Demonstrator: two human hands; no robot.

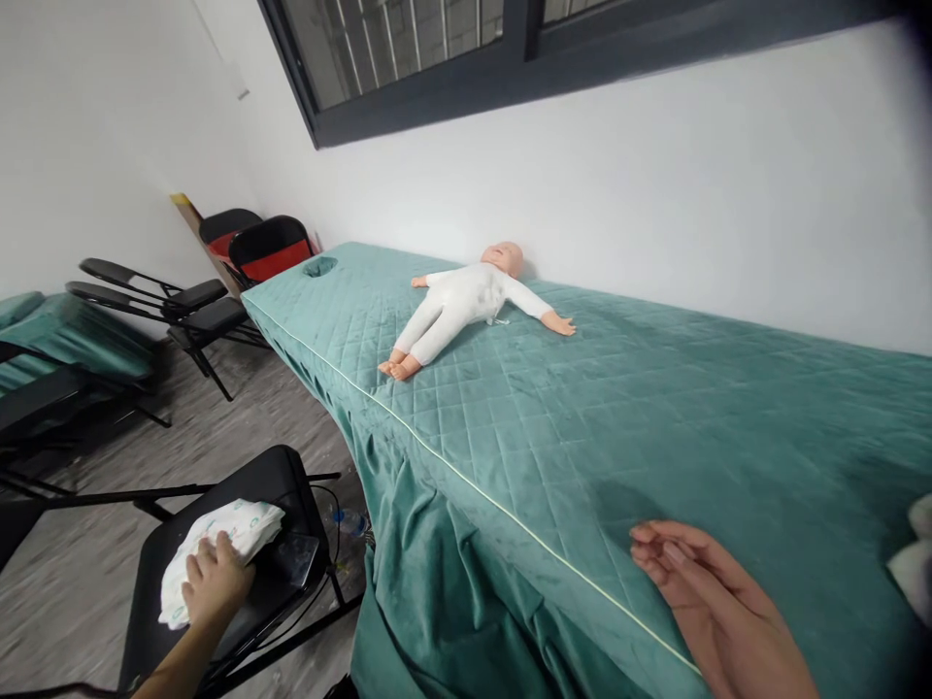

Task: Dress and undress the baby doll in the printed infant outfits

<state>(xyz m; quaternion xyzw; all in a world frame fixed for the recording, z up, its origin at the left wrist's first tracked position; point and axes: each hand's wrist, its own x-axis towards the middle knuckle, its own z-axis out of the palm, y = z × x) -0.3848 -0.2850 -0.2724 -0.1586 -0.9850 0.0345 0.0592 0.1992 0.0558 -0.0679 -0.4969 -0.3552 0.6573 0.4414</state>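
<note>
My left hand (213, 579) reaches down to a black folding chair (281, 476) and grips a folded white diaper (233, 529) lying on its seat. My right hand (710, 592) rests above the near edge of the teal quilted massage bed (553, 437), fingers stretched out and together, holding nothing. A baby doll (466, 306) in a white bodysuit lies on its back near the wall, arms spread, feet toward the bed's edge.
A dark phone (295, 560) lies on the chair seat beside the diaper. A water bottle (350, 521) lies on the floor by the bed. More folding chairs (196, 306) stand at the left. Another teal bed (65, 335) is at far left. White cloth (918, 558) shows at right edge.
</note>
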